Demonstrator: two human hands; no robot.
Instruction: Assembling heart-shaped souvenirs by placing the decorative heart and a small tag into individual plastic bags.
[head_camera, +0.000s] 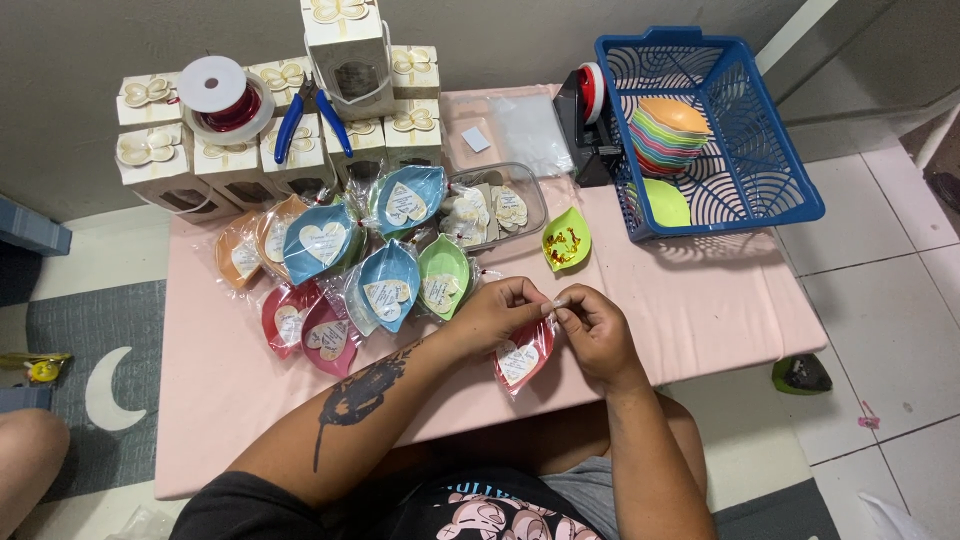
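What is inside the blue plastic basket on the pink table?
Inside the blue basket stands a stack of coloured leaf-shaped dishes, orange on top. One green dish lies beside it. What lies beneath the stack is hidden.

ok quick count from my seat: wrapped leaf dishes on pink table (720, 300), pile to my left, count about nine: two blue (322, 243), one teal (405, 200), one green (443, 275), two orange (240, 255), couple red/pink (288, 318). plus one red wrapped dish (520, 360) between my left hand (495, 315) and right hand (595, 330). one open lime dish (567, 240) with gold bits. cream bow boxes (150, 145) around nine, can't see all. one ribbon spool (215, 95), one blue pliers (308, 115), one blue basket (790, 190), one stack of bare dishes (668, 135) inside, too tight to count.
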